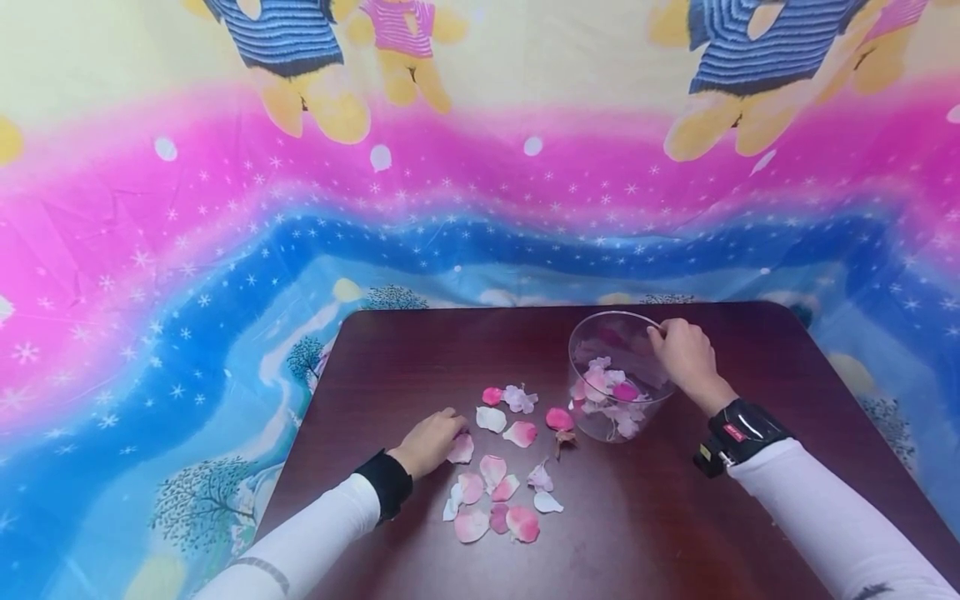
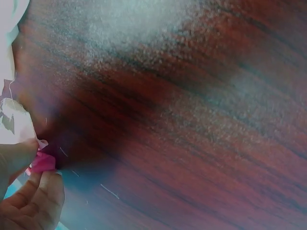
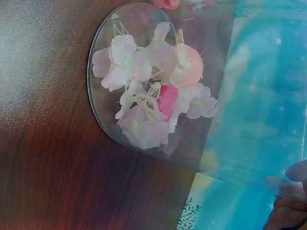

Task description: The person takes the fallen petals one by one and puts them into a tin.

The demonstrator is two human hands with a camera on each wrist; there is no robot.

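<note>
A clear plastic bucket (image 1: 585,375) stands tilted on the table, with pink and white petals and blossoms (image 3: 144,91) inside. My right hand (image 1: 688,358) grips its rim at the right, thumb and fingers on either side of the wall. At the left of the scattered petals, my left hand (image 1: 429,442) is low over the table. In the left wrist view, its thumb and fingers pinch a bright pink petal (image 2: 43,163). Right beside that hand lies a pale pink petal (image 1: 462,450).
Several loose petals (image 1: 471,525) in pink and white lie mid-table, with a pale blossom (image 1: 519,398) behind them. A brown dried piece (image 1: 565,440) lies near the bucket. The dark wooden table (image 1: 637,533) meets a patterned cloth (image 1: 465,242) at the back.
</note>
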